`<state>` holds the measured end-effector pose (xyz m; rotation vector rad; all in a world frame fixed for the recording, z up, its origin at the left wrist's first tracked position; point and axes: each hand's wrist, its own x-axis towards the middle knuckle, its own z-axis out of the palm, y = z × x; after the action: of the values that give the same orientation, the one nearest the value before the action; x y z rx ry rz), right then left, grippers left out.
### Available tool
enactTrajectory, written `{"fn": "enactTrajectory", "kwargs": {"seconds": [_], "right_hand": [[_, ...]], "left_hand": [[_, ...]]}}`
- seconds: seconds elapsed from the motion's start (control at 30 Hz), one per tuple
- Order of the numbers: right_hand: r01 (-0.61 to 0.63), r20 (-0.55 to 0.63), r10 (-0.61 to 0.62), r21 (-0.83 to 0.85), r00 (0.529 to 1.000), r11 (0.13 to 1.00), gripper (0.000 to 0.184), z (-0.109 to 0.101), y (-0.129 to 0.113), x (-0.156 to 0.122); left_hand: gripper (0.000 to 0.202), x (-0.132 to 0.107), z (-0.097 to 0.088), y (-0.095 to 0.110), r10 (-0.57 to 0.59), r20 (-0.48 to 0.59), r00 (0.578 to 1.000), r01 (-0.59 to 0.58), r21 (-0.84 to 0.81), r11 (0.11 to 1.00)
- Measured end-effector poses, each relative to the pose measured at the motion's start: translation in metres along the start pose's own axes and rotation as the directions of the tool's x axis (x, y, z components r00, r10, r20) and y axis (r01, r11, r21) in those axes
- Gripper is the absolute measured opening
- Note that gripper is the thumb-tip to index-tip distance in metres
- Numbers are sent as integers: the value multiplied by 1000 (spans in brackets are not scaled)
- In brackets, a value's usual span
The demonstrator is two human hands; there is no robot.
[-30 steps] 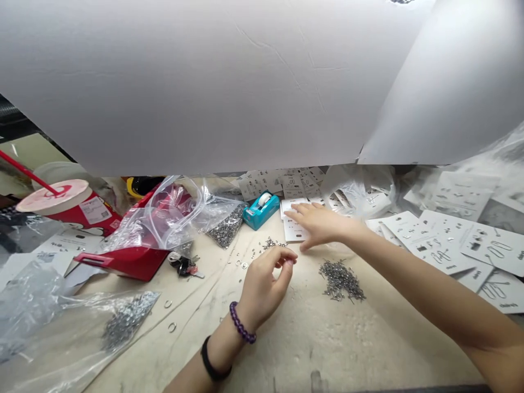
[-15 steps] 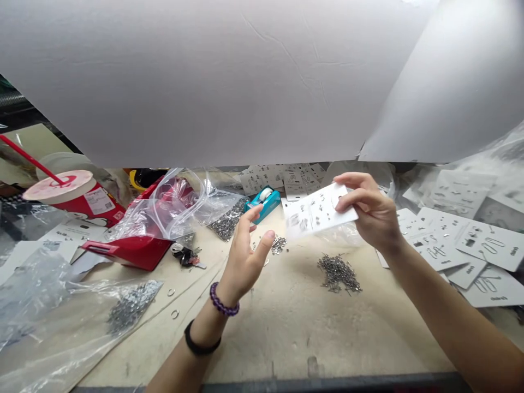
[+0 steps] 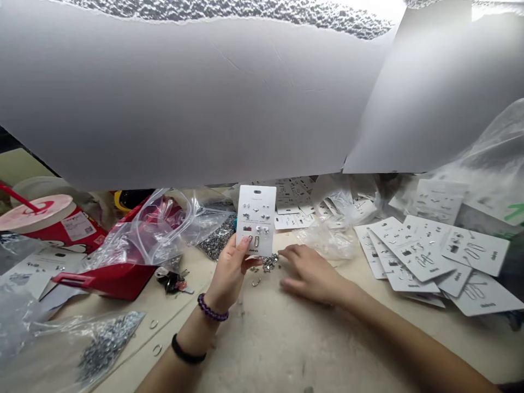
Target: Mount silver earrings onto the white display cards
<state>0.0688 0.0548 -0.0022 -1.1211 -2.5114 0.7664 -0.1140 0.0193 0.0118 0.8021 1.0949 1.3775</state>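
In my left hand point(image 3: 230, 268) an earring card point(image 3: 256, 218) stands upright, its printed front toward me, gripped at the lower left corner. Several small studs and hoops sit in rows on it. My right hand point(image 3: 314, 277) is low over the table, empty, its fingers apart and pointing at a small pile of shiny metal pieces point(image 3: 270, 263). A single metal ring point(image 3: 256, 282) lies just in front of that pile. The dark pile of pins seen earlier is hidden, with my right hand over its place.
Filled earring cards point(image 3: 421, 256) overlap at the right. To the left are a red scoop point(image 3: 123, 281), keys point(image 3: 174, 281), a red cup point(image 3: 53, 221) and a plastic bag of metal parts point(image 3: 106, 344). A large white panel point(image 3: 184, 109) spans the back.
The earring card has passed from my right hand to my left and now stands upright. My right hand has dropped to the table near the small pile. The view has shifted.
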Motion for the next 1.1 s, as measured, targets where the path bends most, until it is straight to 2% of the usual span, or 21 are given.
{"fn": "enactTrajectory", "kwargs": {"seconds": [0.07, 0.1, 0.23, 0.37, 0.47, 0.53, 0.57, 0.6, 0.63, 0.7, 0.73, 0.77, 0.8, 0.83, 0.87, 0.9, 0.93, 0.97, 1.03, 1.07, 1.1], "right_hand": [[74, 25, -71, -196, 997, 978, 47, 9, -5, 1], [86, 24, -82, -244, 996, 966, 43, 11, -7, 2], [86, 9, -87, -281, 996, 956, 20, 14, -12, 8], [33, -11, -36, -215, 999, 976, 14, 14, -9, 15], [3, -3, -3, -140, 1000, 990, 16, 14, -5, 20], [-2, -2, 2, -91, 1000, 996, 17, 13, -4, 23], [-25, -13, 25, 9, 1000, 1000, 19, 11, -4, 23], [-63, -21, 68, 176, 997, 982, 23, 9, -5, 22], [-112, -11, 127, 390, 992, 914, 28, 7, -5, 21], [-199, 52, 254, 774, 966, 601, 40, 3, -6, 16], [-219, 82, 303, 866, 949, 450, 44, 1, -6, 12], [-225, 86, 353, 900, 932, 373, 48, -1, -5, 8], [-233, 74, 405, 903, 912, 360, 49, -2, -4, 3], [-252, 49, 456, 883, 889, 396, 49, -3, -2, -1], [-279, 12, 499, 840, 866, 465, 48, -4, -1, -5], [-310, -34, 529, 778, 848, 547, 48, -5, 1, -9], [-334, -94, 548, 703, 831, 628, 47, -6, 2, -12], [-346, -165, 552, 626, 817, 699, 47, -8, 2, -15], [-336, -297, 524, 502, 798, 797, 45, -12, 2, -19], [-315, -344, 501, 471, 794, 824, 43, -14, 2, -21], [-285, -375, 476, 462, 795, 840, 40, -17, 2, -22]], "left_hand": [[34, -3, -4, 0, -9, 4, 1000, 10, -39, 999], [33, -5, -6, 0, -24, 12, 1000, 24, -47, 999], [34, -8, -11, 1, -72, 42, 996, 75, -74, 994], [37, -6, -13, 0, -76, 27, 997, 78, -80, 994], [39, -5, -16, 3, -74, -20, 997, 74, 18, 997], [35, -6, -17, 6, -131, 34, 991, 124, 155, 980], [31, -7, -18, 7, -185, 91, 978, 159, 238, 958], [27, -9, -17, 7, -249, 158, 956, 188, 326, 926], [24, -11, -16, 6, -303, 218, 928, 191, 418, 888], [23, -18, -13, 6, -332, 301, 894, 94, 598, 796], [24, -21, -12, 6, -302, 321, 897, -1, 687, 727], [24, -25, -12, 9, -254, 328, 910, -98, 764, 638], [23, -28, -14, 15, -189, 318, 929, -173, 825, 538], [23, -31, -17, 23, -115, 284, 952, -206, 872, 444], [24, -34, -24, 35, -28, 226, 974, -197, 899, 390], [26, -35, -33, 51, 76, 165, 983, -182, 907, 381], [27, -35, -44, 68, 229, 99, 968, -183, 904, 386], [31, -35, -58, 87, 416, -15, 909, -159, 911, 381], [50, -30, -89, 125, 719, -194, 667, -90, 938, 336], [65, -26, -105, 141, 785, -240, 571, -28, 950, 311], [82, -22, -120, 155, 801, -300, 518, 63, 948, 313]]}}
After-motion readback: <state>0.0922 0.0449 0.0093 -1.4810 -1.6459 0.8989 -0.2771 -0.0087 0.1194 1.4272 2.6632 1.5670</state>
